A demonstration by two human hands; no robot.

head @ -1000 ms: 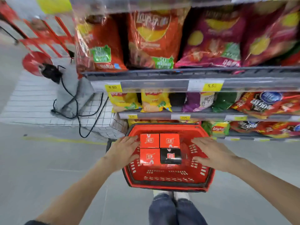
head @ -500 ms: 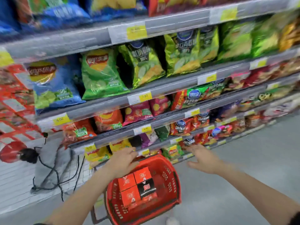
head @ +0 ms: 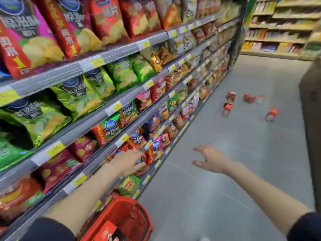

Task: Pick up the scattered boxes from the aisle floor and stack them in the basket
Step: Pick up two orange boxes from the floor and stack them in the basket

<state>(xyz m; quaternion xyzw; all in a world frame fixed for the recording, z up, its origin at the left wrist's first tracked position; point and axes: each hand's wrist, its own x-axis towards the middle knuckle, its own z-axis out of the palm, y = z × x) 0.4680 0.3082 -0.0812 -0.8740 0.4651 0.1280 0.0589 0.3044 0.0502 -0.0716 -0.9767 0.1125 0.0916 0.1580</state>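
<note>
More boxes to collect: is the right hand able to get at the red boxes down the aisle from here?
Probably not yet. The right hand is open and empty, the floor between looks unobstructed, but the boxes lie well beyond it.

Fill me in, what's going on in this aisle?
A person is collecting boxes off a shop floor. The red basket at their feet already holds some. Both hands, left and right, are empty and open. Several red boxes lie scattered further down the aisle, beside the snack shelves.

A green chip bag (head: 128,185) just below the left grip (head: 129,162) reads "Lay's". Red bags (head: 19,47) on the top shelf (head: 97,61) show a large "1".
</note>
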